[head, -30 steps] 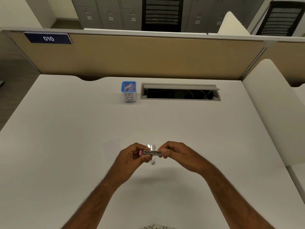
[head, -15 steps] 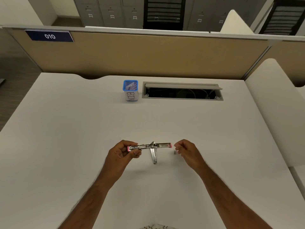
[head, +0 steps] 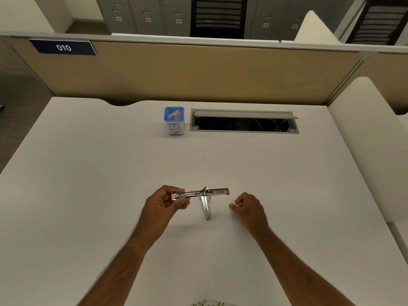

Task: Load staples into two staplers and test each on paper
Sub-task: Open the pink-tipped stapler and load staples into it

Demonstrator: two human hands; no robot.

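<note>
Stapler [head: 199, 193] swung open in left hand [head: 163, 200] pinch grip, channel exposed for loading — right hand [head: 248, 205] fingertips pinch staples [head: 233, 202].

blue bin cup [head: 174, 121], cable tray [head: 244, 121], desk [head: 88, 184]

White desk [head: 88, 173] behind tan partition [head: 198, 71], grey lockers [head: 145, 16] beyond.

**One stapler, two hands at desk 010**

On the desk [head: 88, 173]: one stapler [head: 201, 193], opened flat, at centre; two hands, left [head: 163, 200] and right [head: 248, 206]; one small staple strip [head: 233, 202] at the right hand; one blue bin [head: 174, 120] at 12 o'clock; one cable hatch [head: 244, 121] at 1 o'clock.
</note>
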